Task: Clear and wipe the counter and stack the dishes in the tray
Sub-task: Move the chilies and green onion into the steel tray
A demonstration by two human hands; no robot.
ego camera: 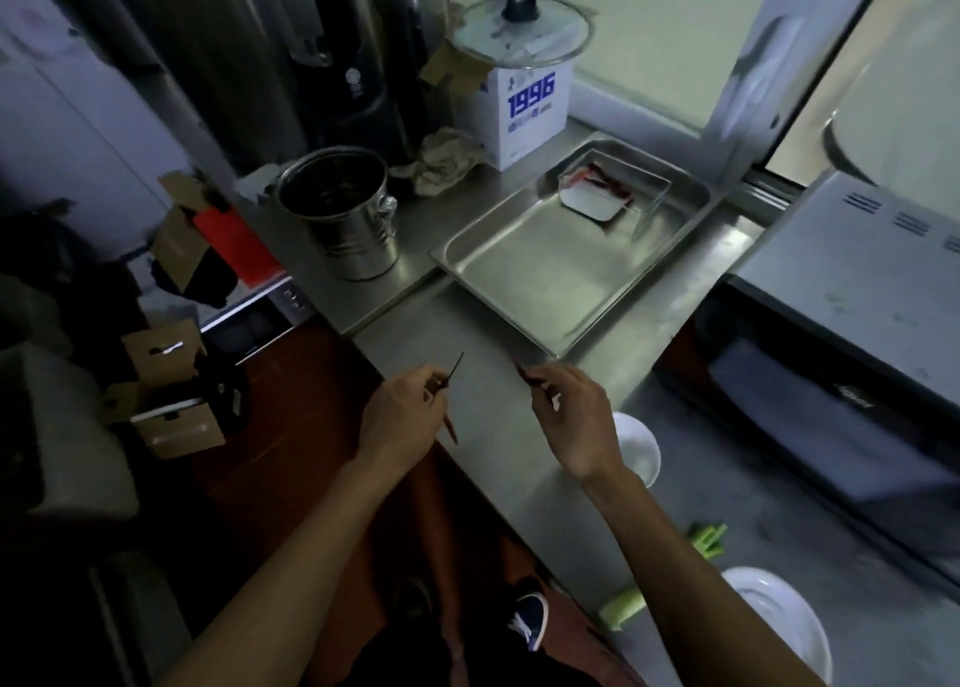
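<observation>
Currently one chopstick (453,369) is pinched in the left hand (402,416), another (523,374) in the right hand (569,416), just short of the tray (519,271). Risk: thin sticks slipping from loose pinches, rolling off the counter (498,426) edge.

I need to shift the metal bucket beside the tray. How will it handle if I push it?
The metal bucket looks thin-walled, so probably light. It stands tall on a narrower base, so a high push may tip it. It should slide easily on the smooth steel counter.
</observation>
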